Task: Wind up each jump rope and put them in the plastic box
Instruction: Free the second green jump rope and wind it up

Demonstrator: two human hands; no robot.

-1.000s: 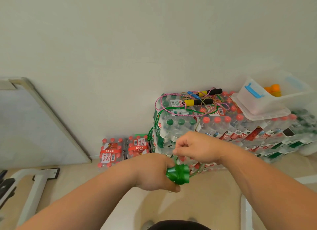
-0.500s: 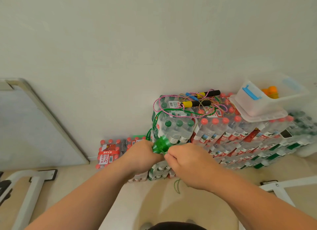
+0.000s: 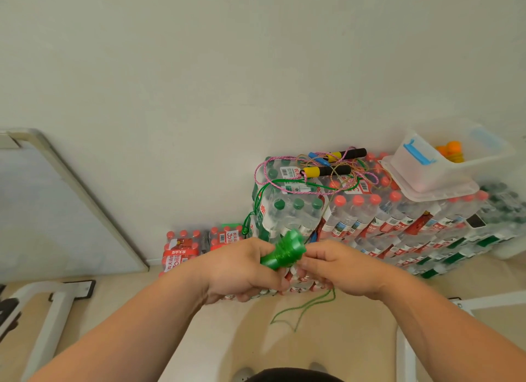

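- Left hand (image 3: 244, 268): fingers closed firmly round the shaft of the green handle (image 3: 283, 253). The handle's flared end points up and away, towards the bottles.
- Right hand (image 3: 338, 270): fingers curled, with the fingertips against the flared end, pinching the green cord (image 3: 284, 314). A slack loop of cord hangs beneath this hand, above the floor.
- Farther along, the cord climbs the left side of the stacked packs of bottled water (image 3: 358, 219) and lies across their top.
- Other jump ropes (image 3: 327, 171): a tangled heap on top of the packs, against the wall. It shows a pink cord, yellow-and-black handles and a blue handle.
- Plastic box (image 3: 461, 171): clear, with a blue latch. It stands on its lid on the packs, just right of the heap, and orange balls (image 3: 452, 151) lie inside.
- Far left: a framed board (image 3: 57, 211) leans against the wall.
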